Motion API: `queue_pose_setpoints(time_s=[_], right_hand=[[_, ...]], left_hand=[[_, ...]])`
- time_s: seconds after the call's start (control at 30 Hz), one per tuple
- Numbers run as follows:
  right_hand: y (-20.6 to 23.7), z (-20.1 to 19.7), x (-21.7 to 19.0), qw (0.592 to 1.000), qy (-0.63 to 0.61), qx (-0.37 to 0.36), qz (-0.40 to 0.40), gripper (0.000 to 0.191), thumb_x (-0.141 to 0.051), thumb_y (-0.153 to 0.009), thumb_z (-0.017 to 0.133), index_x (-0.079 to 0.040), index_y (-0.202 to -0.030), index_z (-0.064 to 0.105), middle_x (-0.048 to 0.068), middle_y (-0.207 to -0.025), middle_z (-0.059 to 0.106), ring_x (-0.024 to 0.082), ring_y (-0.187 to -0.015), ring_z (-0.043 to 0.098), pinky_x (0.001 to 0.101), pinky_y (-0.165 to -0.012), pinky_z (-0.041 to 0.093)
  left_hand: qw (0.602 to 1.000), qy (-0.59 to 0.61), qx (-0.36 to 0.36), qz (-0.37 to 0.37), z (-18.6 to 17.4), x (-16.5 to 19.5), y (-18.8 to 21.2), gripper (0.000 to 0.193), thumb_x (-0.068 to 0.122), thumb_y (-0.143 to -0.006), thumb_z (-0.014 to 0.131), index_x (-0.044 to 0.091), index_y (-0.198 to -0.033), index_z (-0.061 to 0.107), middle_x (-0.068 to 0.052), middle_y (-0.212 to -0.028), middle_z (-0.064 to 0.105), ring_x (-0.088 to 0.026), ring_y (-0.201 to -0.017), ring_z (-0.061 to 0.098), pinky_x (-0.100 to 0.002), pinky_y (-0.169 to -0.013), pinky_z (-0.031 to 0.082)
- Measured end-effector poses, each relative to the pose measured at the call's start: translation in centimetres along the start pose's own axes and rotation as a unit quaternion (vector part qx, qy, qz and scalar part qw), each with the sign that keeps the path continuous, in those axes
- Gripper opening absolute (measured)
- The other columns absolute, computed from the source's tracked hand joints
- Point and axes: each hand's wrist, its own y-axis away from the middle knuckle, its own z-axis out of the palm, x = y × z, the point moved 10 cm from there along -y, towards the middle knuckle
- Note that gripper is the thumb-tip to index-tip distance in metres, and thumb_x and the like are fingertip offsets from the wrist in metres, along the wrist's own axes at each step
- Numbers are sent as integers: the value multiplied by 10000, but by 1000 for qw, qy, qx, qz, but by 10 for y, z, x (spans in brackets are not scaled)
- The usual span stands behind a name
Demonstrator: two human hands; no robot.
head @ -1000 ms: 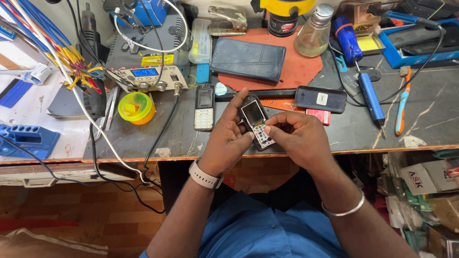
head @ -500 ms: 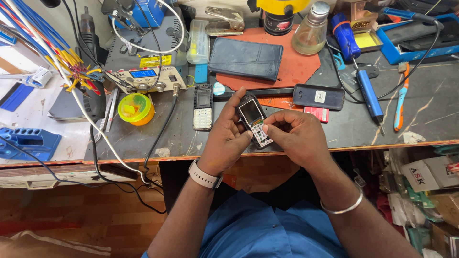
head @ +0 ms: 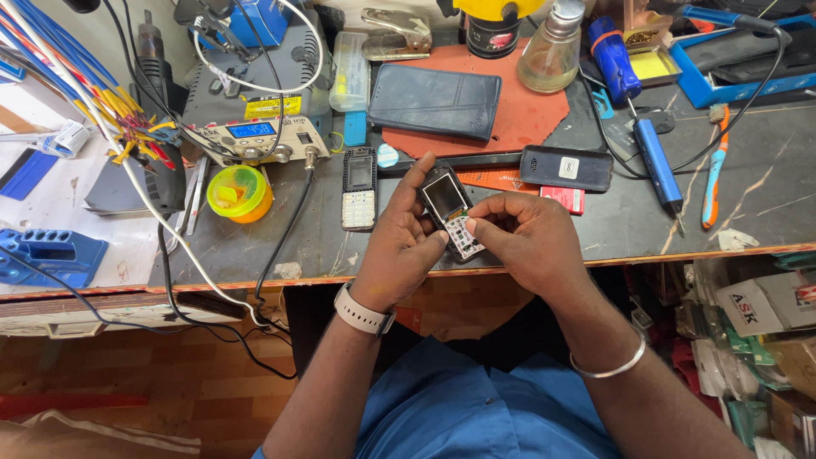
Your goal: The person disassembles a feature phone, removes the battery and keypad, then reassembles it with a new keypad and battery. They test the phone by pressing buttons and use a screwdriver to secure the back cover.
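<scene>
Black-framed and partly opened, a small keypad phone [head: 450, 212] is held at the centre of the frame, just above the front edge of the dark tabletop [head: 595, 229]. The phone is gripped from its left side by the left hand [head: 399, 246], whose thumb lies along the lower edge while the fingers are curled behind the body. The grip of the left hand is clamped on the phone. The lower, white keypad end is pinched by the fingertips of the right hand [head: 527, 238], so that this grip too is closed on the same phone; the small screen is left uncovered between both hands, tilted toward the upper left.

A second keypad phone [head: 359, 189] is laid flat on the tabletop just left of the left hand. A black phone back [head: 567, 167] is seen to the upper right of the hands, well apart from them. A yellow-green round tub [head: 239, 192] is placed further left, and a dark wallet-like case [head: 435, 100] rests on an orange mat [head: 527, 119] above.
</scene>
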Motion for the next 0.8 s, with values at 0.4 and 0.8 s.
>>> queue_pose_setpoints(time_s=[0.4, 0.8], right_hand=[[0, 0, 0, 1000, -4, -3, -6, 151, -139, -860, 772, -30, -964, 789, -3, -772, 753, 32, -671, 653, 198, -592, 509], [0, -1, -1, 1000, -4, 2, -9, 148, -144, -864, 771, -33, -959, 790, -7, -759, 740, 29, -664, 639, 197, -589, 499]], left_hand=[[1000, -9, -3, 3, 1, 1, 0, 917, -214, -838, 492, 94, -1650, 198, -147, -1423, 504, -211, -1277, 578, -324, -1064, 508], [1000, -21, -2, 1, 2, 3, 0, 905, -196, -864, 520, 98, -1654, 191, -155, -1366, 541, -200, -1252, 596, -319, -1059, 510]])
